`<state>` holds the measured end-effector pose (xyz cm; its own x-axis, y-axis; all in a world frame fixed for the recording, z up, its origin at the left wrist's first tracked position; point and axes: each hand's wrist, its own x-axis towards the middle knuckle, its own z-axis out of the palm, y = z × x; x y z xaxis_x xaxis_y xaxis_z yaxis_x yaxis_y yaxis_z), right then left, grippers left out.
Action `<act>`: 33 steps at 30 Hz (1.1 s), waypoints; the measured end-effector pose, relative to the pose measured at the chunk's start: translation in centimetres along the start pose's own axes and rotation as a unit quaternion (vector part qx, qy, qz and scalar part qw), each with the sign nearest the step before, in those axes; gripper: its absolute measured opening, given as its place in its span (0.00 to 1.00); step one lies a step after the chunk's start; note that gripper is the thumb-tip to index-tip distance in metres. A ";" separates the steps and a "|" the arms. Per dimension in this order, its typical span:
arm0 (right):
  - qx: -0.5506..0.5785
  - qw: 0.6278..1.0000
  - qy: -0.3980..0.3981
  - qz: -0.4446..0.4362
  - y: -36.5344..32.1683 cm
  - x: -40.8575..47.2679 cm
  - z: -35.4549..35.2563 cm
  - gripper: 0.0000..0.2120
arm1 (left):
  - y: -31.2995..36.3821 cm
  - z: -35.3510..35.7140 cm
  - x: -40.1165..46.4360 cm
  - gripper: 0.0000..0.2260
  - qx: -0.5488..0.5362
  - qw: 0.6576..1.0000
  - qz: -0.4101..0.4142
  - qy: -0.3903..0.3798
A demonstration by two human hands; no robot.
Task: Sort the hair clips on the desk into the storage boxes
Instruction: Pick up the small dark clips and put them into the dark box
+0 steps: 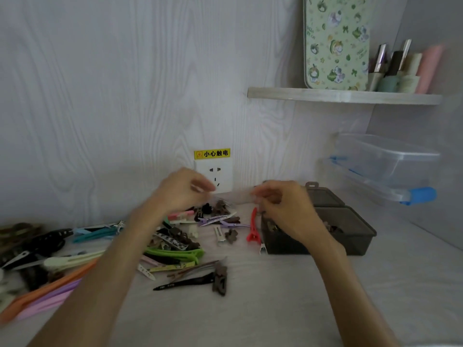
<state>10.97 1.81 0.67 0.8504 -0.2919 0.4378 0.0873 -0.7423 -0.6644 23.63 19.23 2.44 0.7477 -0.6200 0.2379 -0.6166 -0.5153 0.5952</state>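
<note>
Pale desk [288,309] — hair clips [190,236] heaped beneath and left of the left hand [180,189]; red clip [253,227] between the hands; dark storage box [350,236] under the right hand [283,201] — clear containers [383,166] farther right.

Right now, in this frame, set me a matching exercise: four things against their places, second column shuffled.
Things:
1. red clip
2. dark storage box
3. clear lidded container
4. floral tin

Places:
A. on the wall shelf
B. on the desk just left of the dark box
C. under the right hand
D. against the right wall, below the shelf

Pairs: 1-B, 2-C, 3-D, 4-A
</note>
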 end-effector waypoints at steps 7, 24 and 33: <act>-0.304 0.921 -0.242 0.026 -2.2 0.4 6.6 0.05 | -4.0 -1.7 -0.9 0.14 0.118 0.968 -0.055 -0.216; -0.267 0.958 -0.095 -0.028 0.1 4.5 11.3 0.12 | -5.9 0.0 0.6 0.12 0.169 0.978 -0.099 -0.079; -0.190 0.967 -0.169 -0.004 -0.1 4.6 9.6 0.09 | -5.8 2.4 1.1 0.14 0.160 0.987 -0.011 0.002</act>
<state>19.90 6.29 -3.07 0.9772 -0.1187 0.1760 -0.0478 -0.9309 -0.3622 27.45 20.10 -2.55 0.7630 -0.6038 0.2310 -0.6453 -0.6904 0.3268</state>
